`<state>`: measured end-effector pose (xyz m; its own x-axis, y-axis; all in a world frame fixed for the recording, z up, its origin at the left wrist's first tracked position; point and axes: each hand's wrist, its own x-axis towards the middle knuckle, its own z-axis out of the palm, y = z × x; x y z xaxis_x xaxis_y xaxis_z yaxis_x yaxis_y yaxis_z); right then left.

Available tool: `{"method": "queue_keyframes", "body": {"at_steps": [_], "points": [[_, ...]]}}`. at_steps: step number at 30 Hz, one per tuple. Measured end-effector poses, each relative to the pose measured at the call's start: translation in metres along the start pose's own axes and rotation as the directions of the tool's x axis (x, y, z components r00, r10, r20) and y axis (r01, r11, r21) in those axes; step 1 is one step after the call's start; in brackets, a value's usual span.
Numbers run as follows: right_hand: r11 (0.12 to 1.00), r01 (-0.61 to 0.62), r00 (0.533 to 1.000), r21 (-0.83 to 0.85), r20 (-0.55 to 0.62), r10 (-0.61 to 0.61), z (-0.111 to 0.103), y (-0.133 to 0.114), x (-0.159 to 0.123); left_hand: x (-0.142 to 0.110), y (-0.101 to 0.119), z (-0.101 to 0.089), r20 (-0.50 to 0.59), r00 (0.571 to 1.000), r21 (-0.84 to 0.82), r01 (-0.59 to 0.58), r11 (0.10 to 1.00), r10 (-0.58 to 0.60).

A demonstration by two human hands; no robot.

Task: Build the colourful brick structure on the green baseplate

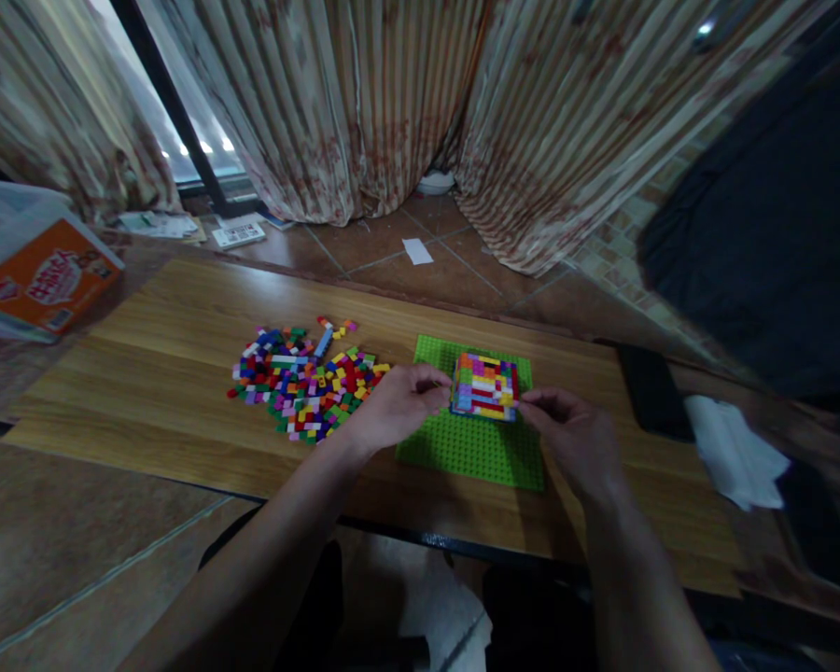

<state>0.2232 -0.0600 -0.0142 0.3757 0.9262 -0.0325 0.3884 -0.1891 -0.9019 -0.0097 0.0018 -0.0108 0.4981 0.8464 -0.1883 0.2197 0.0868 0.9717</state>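
Note:
A block of stacked toy bricks [485, 385] in many colours stands on a green studded baseplate [472, 459]. At its left side is my left hand [404, 403], thumb and fingers pinched together; a hint of yellow shows by the fingertips, too small to name. My right hand [575, 431] is at the right side of the block, its thumb and forefinger closed close to a yellow brick at the edge. Whether those fingers hold a brick or only touch the block, I cannot tell. Left of the baseplate lies a heap of loose toy bricks [315, 383], partly behind my left hand.
The wooden table [147, 373] carries a black phone-like slab [654, 392] on the right, beside white tissue [735, 448]. A clear plastic tub with an orange label [49, 275] stands at the far left. Curtains [350, 112] hang behind, above a tiled floor.

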Motion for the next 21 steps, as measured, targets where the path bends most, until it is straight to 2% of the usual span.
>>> {"method": "queue_keyframes", "body": {"at_steps": [10,21], "points": [[0.989,-0.061,0.998,0.135,-0.009,0.063,0.0024,0.0085,0.0035,0.0002,0.0000,0.0029,-0.007,1.000,0.024,0.006,1.000,-0.006],[0.967,-0.110,0.994,0.229,-0.001,0.113,0.0053,0.0062,0.0037,0.0019,-0.0045,0.0059,0.021,1.000,0.024,-0.008,1.000,0.007]]}}
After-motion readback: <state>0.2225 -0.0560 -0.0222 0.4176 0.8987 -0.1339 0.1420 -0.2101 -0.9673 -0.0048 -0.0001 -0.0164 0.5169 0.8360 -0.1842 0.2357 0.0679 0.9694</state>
